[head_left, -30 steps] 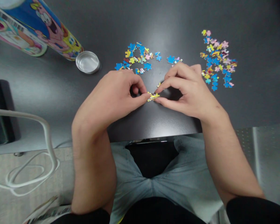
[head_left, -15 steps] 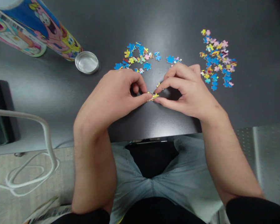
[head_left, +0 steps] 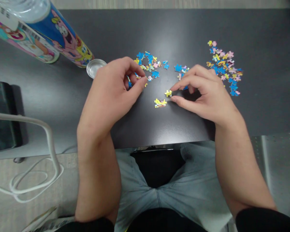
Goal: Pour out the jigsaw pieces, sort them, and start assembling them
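Note:
My right hand (head_left: 200,91) has its thumb and index fingertip at the right edge of a small yellow puzzle piece (head_left: 168,93), closed around that edge. Just below and left lies a short joined strip of yellow and white puzzle pieces (head_left: 160,103), flat on the table and apart from both hands. My left hand (head_left: 118,88) is beside the middle cluster of loose puzzle pieces (head_left: 148,59), thumb and index tips together. Whatever may be between those tips is hidden. More blue and pink pieces (head_left: 178,67) lie behind my right fingers, partly covered.
Another pile of puzzle pieces (head_left: 226,66) spreads at the right. Two cartoon-printed canisters (head_left: 70,38) stand at the upper left, near a round metal lid (head_left: 95,67). A black object (head_left: 4,112) and a white cable (head_left: 47,129) are on the left.
My left hand has let go of the joined strip and moved up and left towards the loose pieces. My right hand has left the strip for the yellow piece. The view has tilted up.

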Demonstrator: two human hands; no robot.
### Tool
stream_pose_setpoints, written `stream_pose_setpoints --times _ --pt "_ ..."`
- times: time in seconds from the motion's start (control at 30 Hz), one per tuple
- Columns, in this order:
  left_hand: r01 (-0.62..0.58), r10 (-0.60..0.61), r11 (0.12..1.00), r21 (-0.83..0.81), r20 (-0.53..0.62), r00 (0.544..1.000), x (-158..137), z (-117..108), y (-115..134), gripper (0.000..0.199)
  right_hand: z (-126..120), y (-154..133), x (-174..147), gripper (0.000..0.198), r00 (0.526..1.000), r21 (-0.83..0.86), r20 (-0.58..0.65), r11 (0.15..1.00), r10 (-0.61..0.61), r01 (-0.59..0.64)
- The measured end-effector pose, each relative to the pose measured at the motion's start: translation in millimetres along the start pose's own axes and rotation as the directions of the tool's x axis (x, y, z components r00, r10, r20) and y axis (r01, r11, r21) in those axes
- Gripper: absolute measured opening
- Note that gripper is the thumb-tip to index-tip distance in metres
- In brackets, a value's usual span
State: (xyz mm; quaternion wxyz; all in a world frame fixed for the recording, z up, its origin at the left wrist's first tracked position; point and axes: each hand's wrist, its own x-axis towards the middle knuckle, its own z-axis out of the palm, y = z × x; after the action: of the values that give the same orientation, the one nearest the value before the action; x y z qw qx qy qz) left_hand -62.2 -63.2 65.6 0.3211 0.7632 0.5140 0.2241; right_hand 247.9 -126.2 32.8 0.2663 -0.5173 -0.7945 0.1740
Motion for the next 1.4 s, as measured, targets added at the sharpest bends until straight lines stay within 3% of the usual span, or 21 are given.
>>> stream_pose_setpoints --times 0.1,0.33,0.5,0.7,0.87,1.03,1.2,1.4 --pt "0.027 -0.021 0.998 0.057 -0.109 0.994 -1.3 -6.0 -10.5 0.022 0.5 3.9 1.8 0.019 1.000 -0.004 0.005 1.000 0.014 -0.014" --pt "-0.019 0.027 0.999 0.043 -0.191 0.981 -9.3 -18.5 -22.7 0.012 2.9 -0.2 7.1 0.016 0.998 -0.053 0.056 0.998 0.032 -0.029" --pt "0.029 -0.029 1.000 -0.010 -0.060 0.998 -16.8 -30.2 -26.3 0.020 -7.1 -2.7 9.6 0.019 0.997 -0.082 0.075 0.997 0.013 -0.007" --pt "0.031 -0.034 0.997 0.072 0.031 0.999 -22.3 -40.2 -35.1 0.026 -5.8 -2.0 17.9 0.016 0.999 -0.022 -0.040 1.000 -0.001 0.000" --pt "0.019 -0.042 0.990 0.138 0.166 0.985 -19.5 -35.6 -44.6 0.026 -6.6 -9.8 32.7 0.019 0.999 -0.043 0.040 0.999 0.004 -0.002" --pt "0.044 -0.063 0.991 0.126 0.148 0.987 -20.6 -31.6 -38.2 0.006 -8.6 -9.5 42.1 0.015 0.997 -0.068 0.074 0.997 0.025 -0.019" --pt "0.092 -0.106 0.988 0.126 0.106 0.989 -21.7 -28.5 -35.4 0.007 -7.2 -6.8 53.2 0.014 0.995 -0.065 0.089 0.997 0.034 -0.028" --pt "0.103 -0.107 0.991 0.089 0.037 0.994 -16.9 -23.5 -31.1 0.011 26.9 -21.2 87.1 0.017 0.995 -0.163 0.001 0.982 0.102 -0.100"
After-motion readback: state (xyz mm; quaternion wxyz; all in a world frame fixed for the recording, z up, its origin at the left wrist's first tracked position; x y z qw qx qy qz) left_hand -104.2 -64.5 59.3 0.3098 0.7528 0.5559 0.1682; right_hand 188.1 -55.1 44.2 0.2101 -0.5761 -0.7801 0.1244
